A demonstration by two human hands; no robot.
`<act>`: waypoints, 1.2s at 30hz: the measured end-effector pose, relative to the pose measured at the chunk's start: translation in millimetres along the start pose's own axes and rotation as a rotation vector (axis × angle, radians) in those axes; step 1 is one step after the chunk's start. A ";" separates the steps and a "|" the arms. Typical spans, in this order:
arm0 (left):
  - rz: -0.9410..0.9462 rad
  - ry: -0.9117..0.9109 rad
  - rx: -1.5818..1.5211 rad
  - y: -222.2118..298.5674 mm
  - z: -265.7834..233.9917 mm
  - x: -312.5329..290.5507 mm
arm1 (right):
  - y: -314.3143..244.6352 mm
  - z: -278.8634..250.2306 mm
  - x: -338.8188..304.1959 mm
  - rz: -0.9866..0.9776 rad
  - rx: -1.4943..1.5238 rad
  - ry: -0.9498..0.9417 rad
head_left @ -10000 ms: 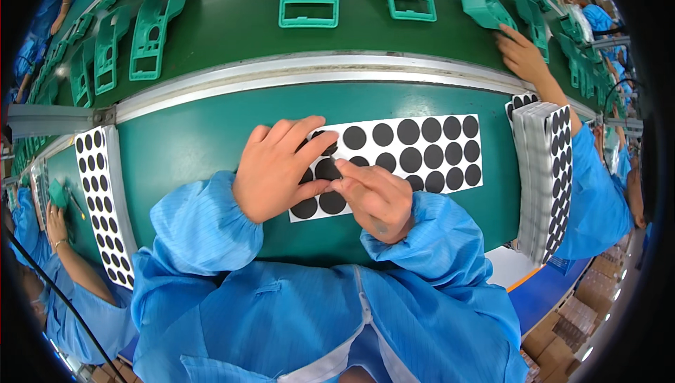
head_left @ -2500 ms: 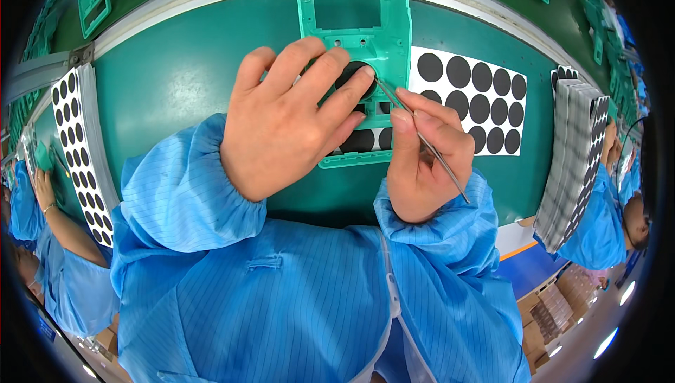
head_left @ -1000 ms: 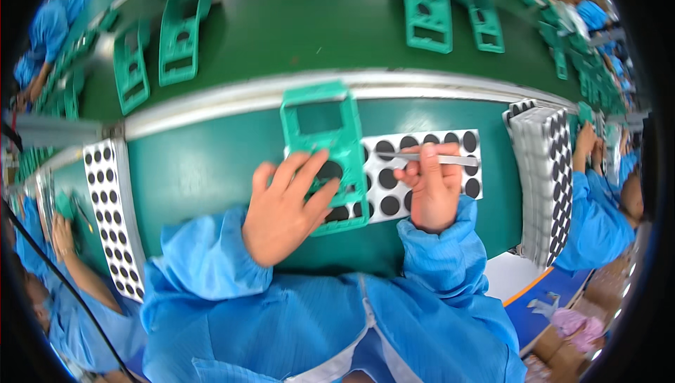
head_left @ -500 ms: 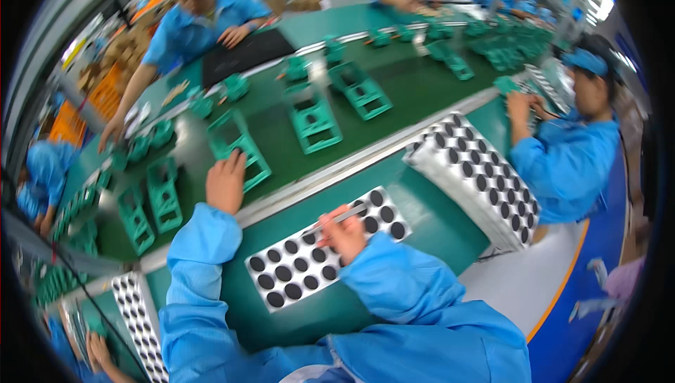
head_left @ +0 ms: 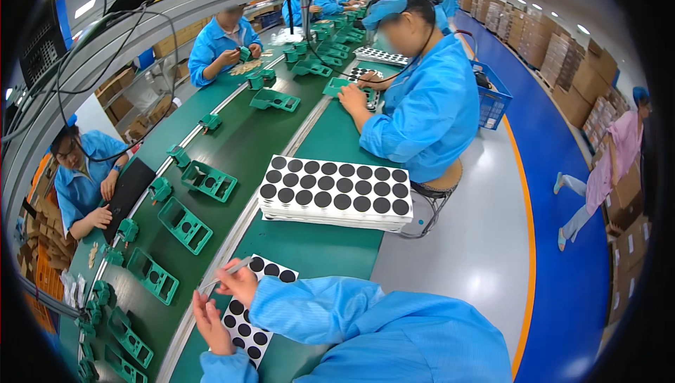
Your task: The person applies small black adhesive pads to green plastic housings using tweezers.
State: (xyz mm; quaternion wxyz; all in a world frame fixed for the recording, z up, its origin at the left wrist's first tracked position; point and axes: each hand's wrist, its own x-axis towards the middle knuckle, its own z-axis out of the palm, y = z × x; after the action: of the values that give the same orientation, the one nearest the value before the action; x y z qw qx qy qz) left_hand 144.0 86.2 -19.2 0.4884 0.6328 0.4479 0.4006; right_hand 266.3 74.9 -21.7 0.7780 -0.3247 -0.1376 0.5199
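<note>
In my right hand (head_left: 241,286) is a pair of metal tweezers (head_left: 239,265), pinched between the fingers above a white sheet of round black stickers (head_left: 273,270). Close to the tweezers' lower tip is my left hand (head_left: 213,325), its fingers apart and raised at the belt-side edge of the sheet. I make out nothing in it. My hands and sleeves cover part of the sheet. Beyond them, on the dark green belt, lie green plastic frames with cut-outs; the nearest frame (head_left: 152,275) is to the left of my hands.
A thick stack of sticker sheets (head_left: 334,193) stands on the green bench ahead. A metal rail (head_left: 235,237) divides bench from belt. A co-worker (head_left: 429,101) sits beyond the stack, handling a green part; others work across the belt. Cables (head_left: 172,45) hang at upper left.
The view has swung to the right. My left hand has let go of a green frame on the belt and come beside my right hand, which still holds the tweezers.
</note>
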 end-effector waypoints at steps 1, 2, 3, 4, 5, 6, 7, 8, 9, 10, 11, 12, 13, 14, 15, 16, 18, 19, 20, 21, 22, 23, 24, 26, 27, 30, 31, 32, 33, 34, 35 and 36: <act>0.006 -0.015 0.000 -2.8 6.2 -2.6 | -1.7 7.1 0.8 0.084 0.096 -0.086; -0.018 -0.002 -0.256 -10.8 13.4 -2.6 | 11.7 6.9 10.1 0.202 0.131 -0.133; -0.047 0.018 -0.508 -15.7 15.4 -2.1 | 23.3 6.3 12.8 0.196 0.135 -0.131; -0.002 -0.068 -0.561 -6.4 14.5 -2.8 | 31.3 4.2 15.2 0.298 0.220 -0.231; 0.001 -0.077 -0.564 -11.3 14.8 0.2 | 38.4 0.5 17.0 0.399 0.303 -0.332; 0.018 -0.070 -0.478 -18.5 12.5 2.1 | 40.4 -1.4 14.6 0.422 0.360 -0.342; 0.035 -0.063 -0.392 -24.6 8.9 3.1 | 42.3 -1.8 14.0 0.421 0.356 -0.348; 0.003 -0.040 -0.407 -30.1 5.4 2.6 | 43.7 -2.4 13.7 0.451 0.362 -0.349; 0.007 -0.049 -0.410 -28.8 5.3 1.9 | 42.7 -5.6 14.0 0.473 0.371 -0.343; -0.033 -0.048 -0.402 -26.4 3.9 0.5 | 42.3 -10.2 13.8 0.484 0.447 -0.402; -0.073 -0.046 -0.394 -23.1 4.1 -0.8 | 42.0 -13.1 13.5 0.473 0.446 -0.401; -0.064 -0.043 -0.426 -16.2 4.3 -3.5 | 43.9 -12.2 12.8 0.487 0.476 -0.426; -0.058 -0.042 -0.423 -9.8 4.1 -6.7 | 47.1 -10.9 12.6 0.506 0.505 -0.453; -0.040 -0.042 -0.431 -4.0 4.2 -10.0 | 50.0 -10.6 12.1 0.521 0.544 -0.485; -0.026 -0.039 -0.442 -1.2 4.1 -11.9 | 49.2 -10.2 10.2 0.525 0.542 -0.487; -0.036 -0.043 -0.432 -0.8 2.0 -12.0 | 49.4 -9.2 7.6 0.541 0.576 -0.492; -0.056 0.016 -0.423 7.8 4.8 -15.9 | 49.9 -7.9 4.9 0.576 0.628 -0.494; -0.075 0.067 -0.411 12.5 6.0 -16.9 | 50.2 -8.1 4.1 0.590 0.624 -0.487; -0.087 0.081 -0.416 14.6 5.0 -16.9 | 51.0 -8.6 3.5 0.578 0.633 -0.508; -0.101 0.093 -0.413 16.3 3.9 -17.5 | 50.2 -7.5 2.5 0.570 0.641 -0.529; -0.117 0.106 -0.410 16.8 3.8 -17.6 | 49.7 -6.6 2.4 0.594 0.635 -0.520; -0.133 0.126 -0.418 15.8 3.6 -16.2 | 49.1 -5.9 3.2 0.587 0.648 -0.544; -0.134 0.117 -0.412 14.6 5.9 -14.2 | 44.0 -7.3 2.5 0.566 0.662 -0.557; -0.118 0.147 -0.431 16.4 1.2 -14.9 | 40.2 3.5 -4.2 0.606 0.656 -0.552; -0.138 0.166 -0.435 13.5 -0.2 -14.1 | 37.6 4.7 -5.6 0.594 0.651 -0.554; -0.119 0.167 -0.462 13.5 -1.6 -12.4 | 39.6 5.5 -10.4 0.629 0.661 -0.549; -0.132 0.180 -0.463 9.5 -2.3 -12.9 | 40.3 5.9 -11.6 0.639 0.672 -0.536; -0.108 0.211 -0.436 4.4 -3.6 -12.6 | 45.3 3.4 -12.5 0.639 0.675 -0.586; -0.082 0.241 -0.405 1.1 -5.0 -13.2 | 46.4 6.0 -15.8 0.653 0.677 -0.580; -0.091 0.252 -0.403 -0.4 -5.8 -14.3 | 47.0 10.6 -20.8 0.688 0.665 -0.535; -0.102 0.275 -0.444 -1.3 -6.4 -15.1 | 48.2 13.4 -23.9 0.721 0.651 -0.491; -0.112 0.297 -0.484 -1.7 -6.5 -16.1 | 51.2 13.5 -23.1 0.714 0.687 -0.579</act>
State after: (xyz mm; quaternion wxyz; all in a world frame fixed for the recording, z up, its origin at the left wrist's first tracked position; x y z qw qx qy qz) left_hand 133.1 72.7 -20.8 0.5757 0.4066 0.4400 0.5564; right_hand 212.2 71.7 -41.9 0.5455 0.0759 -0.0502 0.8331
